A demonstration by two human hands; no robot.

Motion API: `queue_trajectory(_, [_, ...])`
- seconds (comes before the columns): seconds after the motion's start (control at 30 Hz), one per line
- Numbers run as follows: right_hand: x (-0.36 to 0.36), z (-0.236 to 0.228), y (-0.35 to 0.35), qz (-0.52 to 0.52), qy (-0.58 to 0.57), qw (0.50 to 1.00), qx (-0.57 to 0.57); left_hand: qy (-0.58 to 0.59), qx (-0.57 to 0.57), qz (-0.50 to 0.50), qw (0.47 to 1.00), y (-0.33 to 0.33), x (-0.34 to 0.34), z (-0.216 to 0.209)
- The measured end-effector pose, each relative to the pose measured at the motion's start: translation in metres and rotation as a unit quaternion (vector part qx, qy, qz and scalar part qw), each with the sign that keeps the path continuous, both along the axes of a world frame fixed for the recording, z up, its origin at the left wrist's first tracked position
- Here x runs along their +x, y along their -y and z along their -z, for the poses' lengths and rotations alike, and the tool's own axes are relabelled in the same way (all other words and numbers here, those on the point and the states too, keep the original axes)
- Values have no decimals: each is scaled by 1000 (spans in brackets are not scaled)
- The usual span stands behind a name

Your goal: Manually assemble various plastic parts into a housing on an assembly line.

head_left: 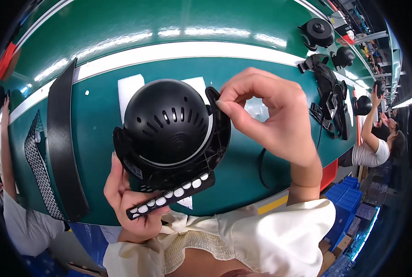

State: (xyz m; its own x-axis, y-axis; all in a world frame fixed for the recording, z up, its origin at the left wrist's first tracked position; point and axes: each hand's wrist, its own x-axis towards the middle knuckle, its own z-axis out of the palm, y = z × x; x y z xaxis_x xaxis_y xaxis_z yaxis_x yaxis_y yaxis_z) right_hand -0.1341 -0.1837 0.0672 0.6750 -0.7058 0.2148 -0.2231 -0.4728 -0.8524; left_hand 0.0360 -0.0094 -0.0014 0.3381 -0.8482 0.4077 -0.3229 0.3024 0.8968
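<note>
A round black camera-like device (166,111), with vent slots and a cluster of small holes, sits in a black bracket (217,138) above the bench. My left hand (122,189) is closed round the bracket's lower left side. That same hand also has a black strip (178,191) with a row of white round pads across its fingers. My right hand (273,111) pinches a small dark curved piece (211,95) at the top of the bracket's right arm, between thumb and forefinger. Whether this piece is fixed to the arm, I cannot tell. White foam sheets (128,88) lie behind the device.
A long black strip (66,143) and a patterned strip of pads (39,171) lie on the green bench at left. Black brackets and parts (328,94) are heaped at right. Round black units (317,33) stand at far right. Co-workers' arms (370,122) show on both sides.
</note>
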Motion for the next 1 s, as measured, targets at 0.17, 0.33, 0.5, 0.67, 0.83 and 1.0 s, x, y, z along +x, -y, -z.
queue_trajectory(0.17, [4,1,15,9,57,963,263,-27,3,-12,1000,4,0,-3])
queue_trajectory(0.33, [-3,9,21,-16,104,927,361,-67,0,-39,997,6,-3,-8])
queue_trajectory(0.5, [-17,10,12,144,127,978,-79,-5,36,-60,998,-4,7,-11])
queue_trajectory(0.67, [-2,6,-13,23,93,954,-285,-146,-13,-12,989,-11,-7,-12])
queue_trajectory(0.83, [3,-6,-55,-132,78,987,-50,-331,6,91,939,-5,-17,-15])
queue_trajectory(1.0, [6,-2,-62,-140,80,977,139,-273,95,56,956,-5,-21,-39])
